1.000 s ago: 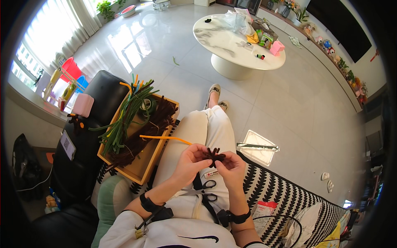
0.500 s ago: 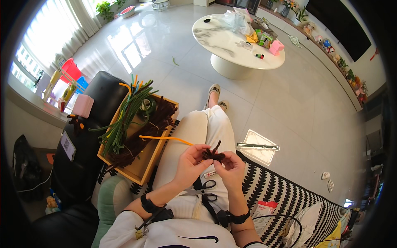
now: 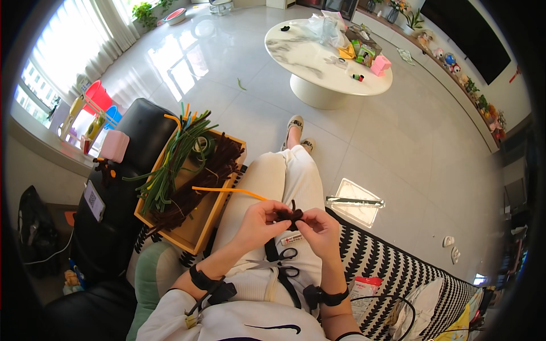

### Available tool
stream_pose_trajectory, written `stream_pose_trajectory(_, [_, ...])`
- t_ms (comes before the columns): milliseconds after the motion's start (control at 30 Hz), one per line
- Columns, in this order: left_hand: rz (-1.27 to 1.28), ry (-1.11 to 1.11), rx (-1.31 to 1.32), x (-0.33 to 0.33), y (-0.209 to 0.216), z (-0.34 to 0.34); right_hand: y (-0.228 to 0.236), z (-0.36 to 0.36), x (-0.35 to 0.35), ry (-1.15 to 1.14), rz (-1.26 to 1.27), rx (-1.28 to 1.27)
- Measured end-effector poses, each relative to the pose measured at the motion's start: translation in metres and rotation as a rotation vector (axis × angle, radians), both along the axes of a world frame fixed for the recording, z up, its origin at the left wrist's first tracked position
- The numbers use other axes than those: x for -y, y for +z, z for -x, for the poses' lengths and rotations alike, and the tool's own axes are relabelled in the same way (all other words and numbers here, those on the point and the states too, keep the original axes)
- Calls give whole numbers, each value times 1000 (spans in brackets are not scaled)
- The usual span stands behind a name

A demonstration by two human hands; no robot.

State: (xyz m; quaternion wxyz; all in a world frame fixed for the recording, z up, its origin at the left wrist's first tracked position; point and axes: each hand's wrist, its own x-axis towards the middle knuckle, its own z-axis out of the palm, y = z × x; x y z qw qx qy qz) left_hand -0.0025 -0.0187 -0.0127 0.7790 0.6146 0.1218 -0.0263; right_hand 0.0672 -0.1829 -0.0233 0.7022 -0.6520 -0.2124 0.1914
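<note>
Over my lap, both hands pinch a small bunch of dark brown pipe cleaner loops (image 3: pixel 292 216), with one short end sticking up. My left hand (image 3: pixel 260 223) grips its left side, and my right hand (image 3: pixel 321 232) has thumb and fingers on its right side. An orange pipe cleaner (image 3: pixel 228 190) stretches from over the tray to the back of my left hand; whether the fingers hold it is hidden. Scissors (image 3: pixel 286 262) lie on my lap below the hands. To the left, a wooden tray (image 3: pixel 196 248) holds green pipe cleaners (image 3: pixel 165 170) and brown pipe cleaners (image 3: pixel 199 187).
A roll of green tape (image 3: pixel 201 145) sits in the tray. Beside it, a phone (image 3: pixel 94 200) and a pink box (image 3: pixel 115 145) rest on the black sofa arm (image 3: pixel 145 128). A round white table (image 3: pixel 318 68) stands ahead. Right of me lies a red-and-white packet (image 3: pixel 364 295).
Both hands have shifted slightly, and the brown loops have turned, so the upright end now stands straighter. The right hand has moved a little right. The tray and scissors stay in place.
</note>
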Motion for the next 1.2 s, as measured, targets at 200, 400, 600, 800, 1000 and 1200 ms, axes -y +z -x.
stream_pose_trajectory(200, [200, 146, 30, 6, 0, 1, 3, 3, 0, -11, -40, -28])
stream_pose_trajectory(400, [174, 159, 73, 11, -3, 2, 4, 2, -6, -91, 121, 171])
stream_pose_trajectory(600, [179, 142, 12, 7, 1, 2, 9, 0, -4, -78, 180, 293])
stream_pose_trajectory(800, [136, 62, 51, 3, -2, 1, 10, -8, 2, 61, 202, 298])
stream_pose_trajectory(1000, [217, 151, 3, 5, 4, -1, 10, 2, -4, 29, -83, -99])
stream_pose_trajectory(1200, [501, 173, -40, 8, -2, 0, 0, 6, -6, -101, -99, -76])
